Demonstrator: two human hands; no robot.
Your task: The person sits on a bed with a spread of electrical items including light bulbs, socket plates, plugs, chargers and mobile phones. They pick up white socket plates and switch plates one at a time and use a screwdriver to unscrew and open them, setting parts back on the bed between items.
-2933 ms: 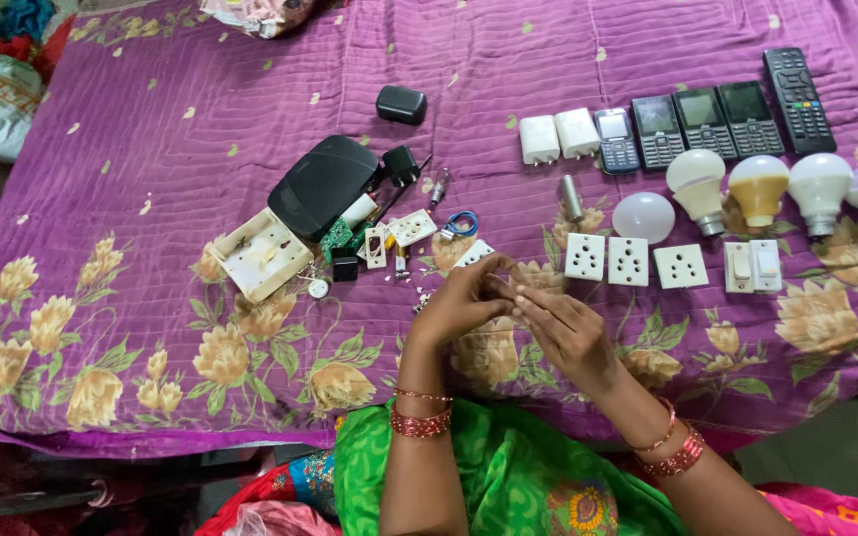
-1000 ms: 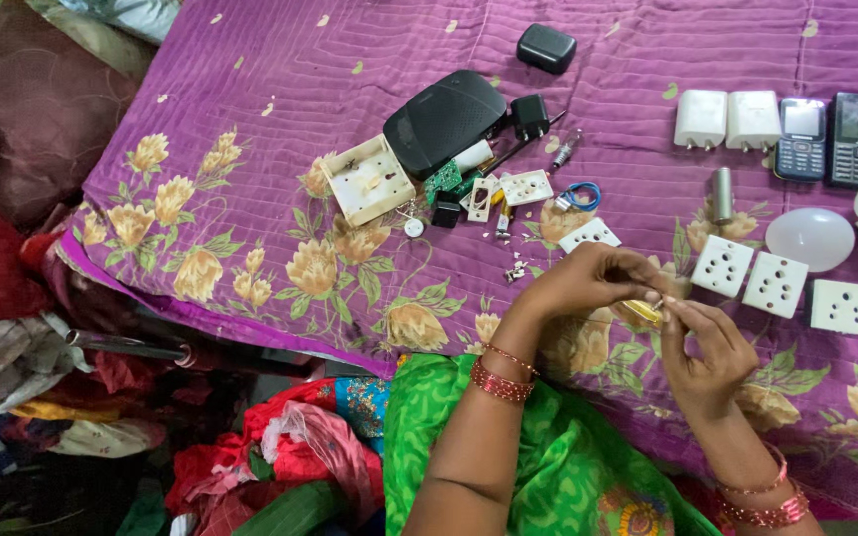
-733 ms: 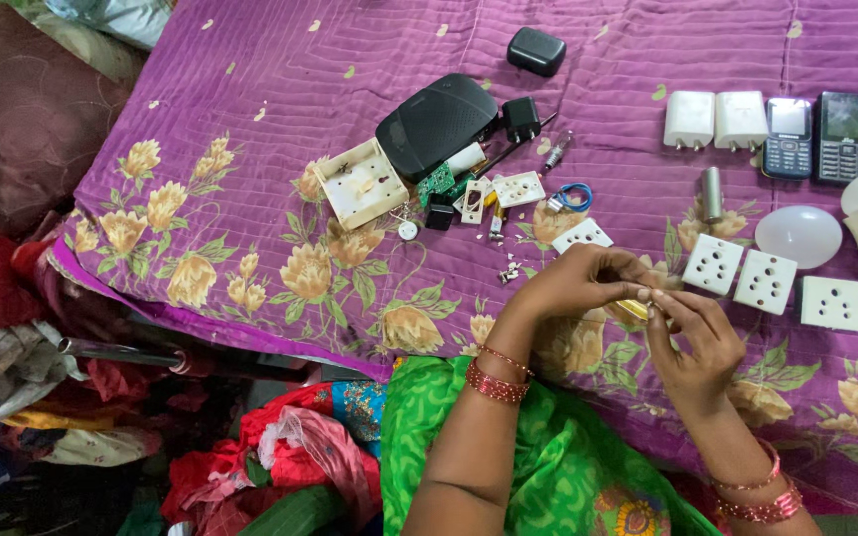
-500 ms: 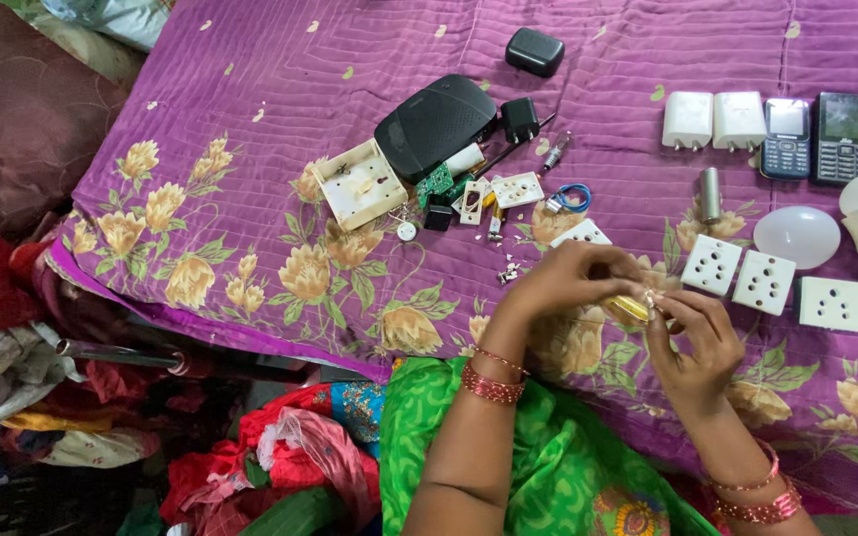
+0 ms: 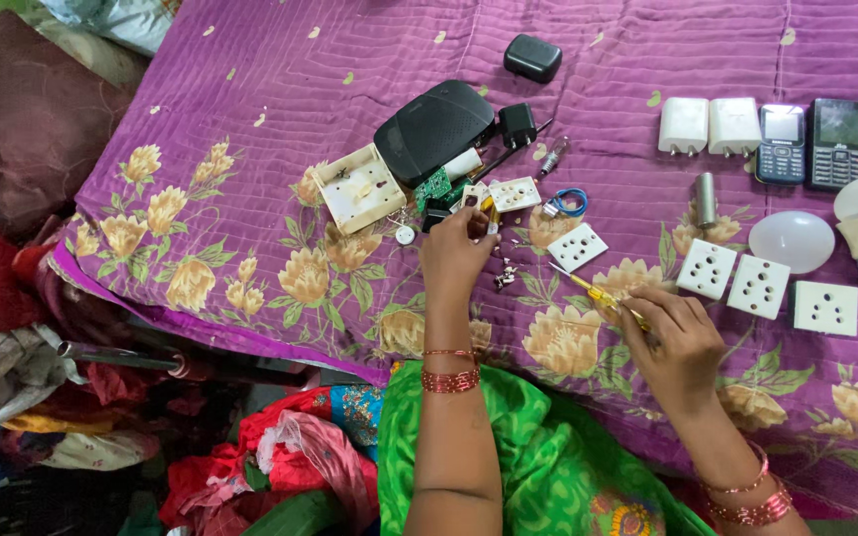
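Head view: I note the left hand half-closed, fingertips at the small white parts ahead of it, the right hand gripping a screwdriver, shaft aimed up-left.

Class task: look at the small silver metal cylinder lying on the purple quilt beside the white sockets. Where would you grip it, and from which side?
Grip the small silver metal cylinder across its middle, coming from above. It lies flat, long axis pointing away from the person, with bare purple quilt on both long sides, so fingers probably fit left and right.
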